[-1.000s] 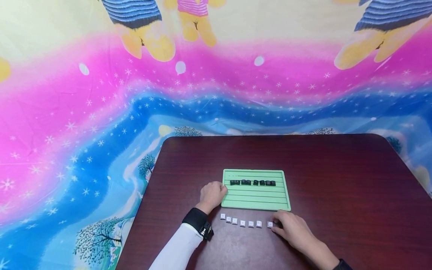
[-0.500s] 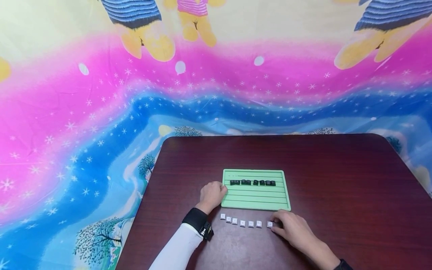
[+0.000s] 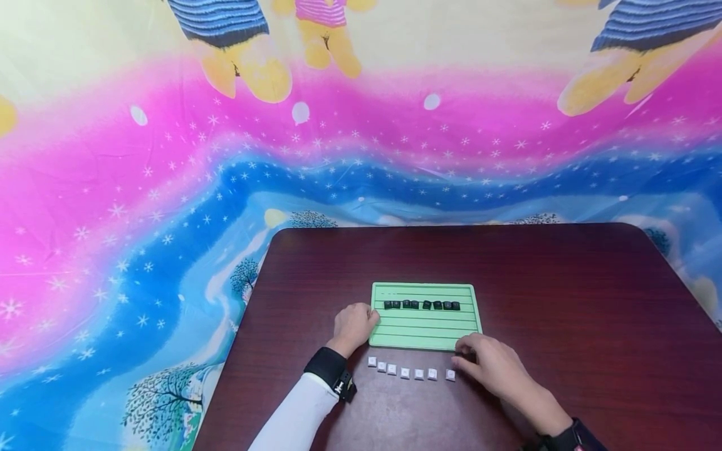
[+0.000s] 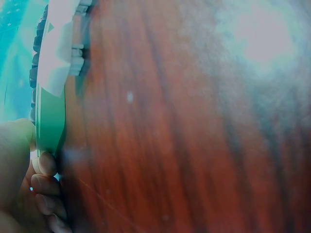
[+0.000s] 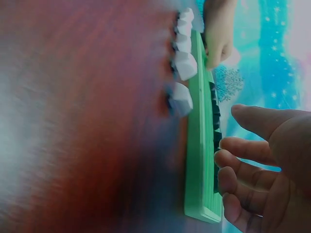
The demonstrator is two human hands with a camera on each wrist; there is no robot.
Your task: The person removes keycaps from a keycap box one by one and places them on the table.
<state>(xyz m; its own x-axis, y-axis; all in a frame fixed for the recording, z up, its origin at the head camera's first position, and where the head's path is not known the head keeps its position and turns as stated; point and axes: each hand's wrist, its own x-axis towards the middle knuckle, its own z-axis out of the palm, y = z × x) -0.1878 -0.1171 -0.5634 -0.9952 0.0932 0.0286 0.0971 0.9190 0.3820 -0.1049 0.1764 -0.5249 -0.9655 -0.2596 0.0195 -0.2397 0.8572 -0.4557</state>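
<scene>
My left hand (image 3: 353, 327) grips the left edge of a green ridged tray (image 3: 423, 341); in the left wrist view the thumb lies over the rim and the fingers curl at its side. A row of black keycaps (image 3: 407, 304) sits along one groove of the tray. Several white keycaps (image 3: 405, 373) stand in a loose line on the table in front of it. My right hand (image 3: 496, 369) hovers by the tray's near right corner, thumb and fingers apart with nothing between them. The rightmost white keycap (image 5: 181, 99) is just left of its thumb in the head view.
The dark red-brown table (image 3: 564, 282) has rounded far corners. Behind and to the left hangs a colourful printed cloth (image 3: 186, 207). A black band (image 3: 329, 369) with a small device is on the left wrist, over a white sleeve (image 3: 299, 413).
My right hand has let go of the rightmost white keycap and risen slightly up and to the right, its fingers spreading. The keycap stays on the table. The left hand and tray have not moved.
</scene>
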